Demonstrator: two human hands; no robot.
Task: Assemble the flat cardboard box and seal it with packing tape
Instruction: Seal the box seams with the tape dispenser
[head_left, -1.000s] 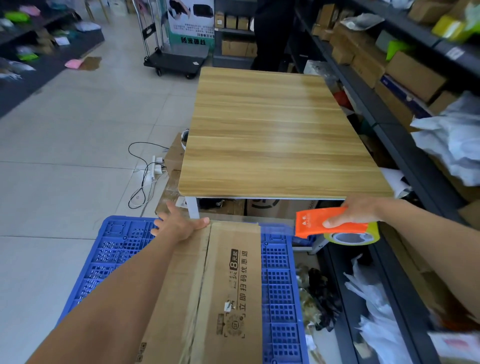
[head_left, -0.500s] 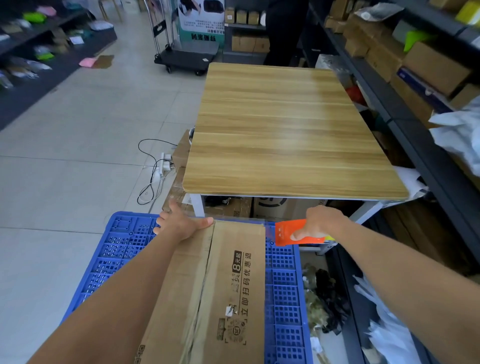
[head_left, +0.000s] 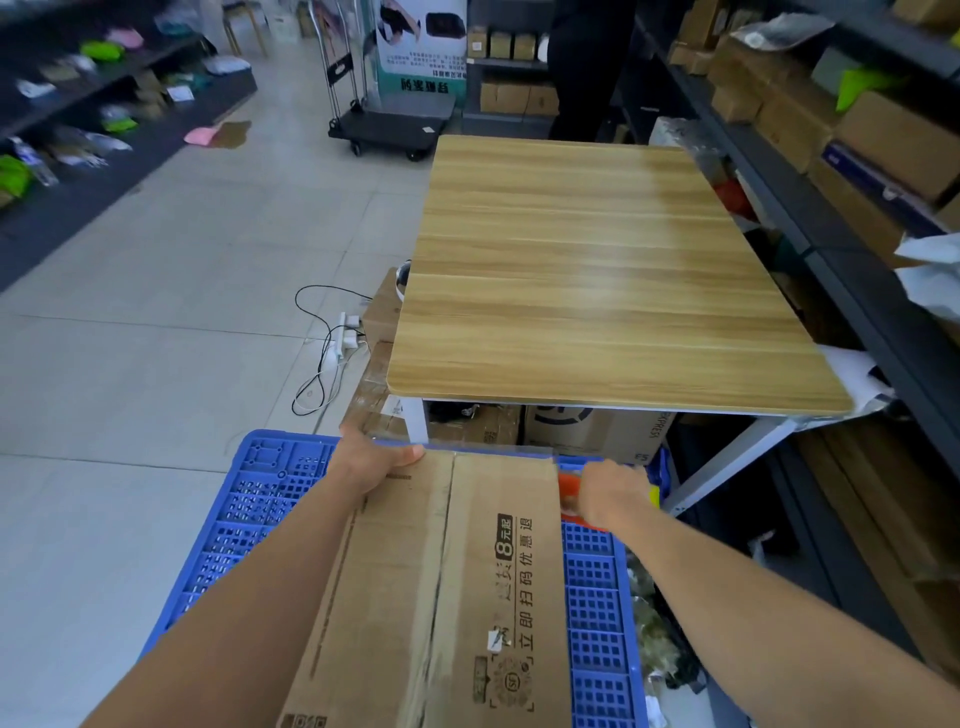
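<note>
Pale tiled floor (head_left: 171, 291) — wooden table (head_left: 597, 280), dark stocked shelving (head_left: 810, 171) alongside.

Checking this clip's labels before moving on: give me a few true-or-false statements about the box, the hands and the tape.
1. The cardboard box lies on a blue crate. True.
2. The left hand rests on the wooden table. False: it grips the cardboard box at its far left corner.
3. The right hand holds an orange tape dispenser at the box's far right corner. True.
4. The power strip lies on top of the wooden table. False: it lies on the floor, to the left of the wooden table.
</note>
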